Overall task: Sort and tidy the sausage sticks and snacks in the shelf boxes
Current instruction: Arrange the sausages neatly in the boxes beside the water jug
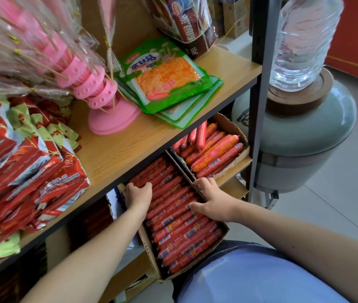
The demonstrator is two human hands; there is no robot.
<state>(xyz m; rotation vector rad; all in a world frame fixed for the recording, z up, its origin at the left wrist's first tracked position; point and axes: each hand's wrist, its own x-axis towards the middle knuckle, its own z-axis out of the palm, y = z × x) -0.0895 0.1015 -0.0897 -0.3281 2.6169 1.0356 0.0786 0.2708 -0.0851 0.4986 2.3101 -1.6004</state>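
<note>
- Sausage sticks (pixel 184 237): thin red ones, packed in crosswise rows that fill the near cardboard box (pixel 150 256). Rows look mostly even; a few by the far end sit skewed.
- The box sits on the lower shelf, far end under the upper shelf board (pixel 130 149), near end jutting out toward the person's blue clothing (pixel 250 278).
- Long axis of the sticks runs left to right across the box, so each hand meets one set of stick ends.
- Left hand (pixel 138 193): at the far left corner, fingers bent down onto the sticks. We cannot tell if it grips one or only presses.
- Right hand (pixel 213 202): at the right wall, fingers loose and spread over the cardboard edge, thumb lying on the sticks, nothing held.
- The far skewed rows lie between the hands, just ahead of the left fingers; we judge the left hand nearer to them.
- Likely next move: squeeze the rows from both ends to square them up. Risk is sticks riding up out of the row.
- Second box (pixel 242 153), just right and touching: fatter sausages (pixel 215 154), some standing on end (pixel 201 133), untidier.
- On the upper board: green snack packs (pixel 167 77), red snack packs (pixel 31 171), pink stand (pixel 108 106).
- Far right, off the shelf: water bottle (pixel 304 40) upended on a ceramic dispenser (pixel 300 136).
</note>
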